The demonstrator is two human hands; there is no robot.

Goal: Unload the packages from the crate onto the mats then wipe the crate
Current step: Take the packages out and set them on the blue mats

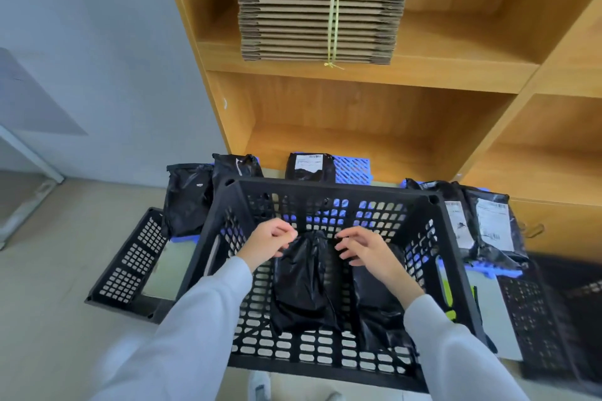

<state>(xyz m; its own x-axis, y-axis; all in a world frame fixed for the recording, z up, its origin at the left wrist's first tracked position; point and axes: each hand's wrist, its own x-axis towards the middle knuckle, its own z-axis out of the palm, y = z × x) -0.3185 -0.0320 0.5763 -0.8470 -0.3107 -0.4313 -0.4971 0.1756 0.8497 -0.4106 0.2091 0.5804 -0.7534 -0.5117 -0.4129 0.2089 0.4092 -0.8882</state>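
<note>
While most of the black packages already lie outside on the blue mats (353,169), two remain in the black crate (325,187), so the unloading looks nearly done and the wiping has yet to begin.

At far left a second crate (130,265) lies on the floor, and just beyond it two packages (187,202) stand on a mat, probably set there to clear the crate's left side.

Inside the crate, the left hand (268,239) has its fingers (286,234) curled together, pinching the top edge of the middle package (304,283), which hangs as a limp bag; a grip at the top likely lets it lift straight out. The right hand (366,249) hovers at the same top edge with fingers bent and slightly apart; I cannot tell whether they grip the plastic. Below that hand, the last package (378,312) lies against the crate's right wall.

Beyond the crate's far rim a labelled package (309,168) rests on a mat. To the right, more labelled packages (488,231) lean on another mat. Behind everything, wooden shelves (391,127) hold a tied stack of flat cardboard (319,3).
</note>
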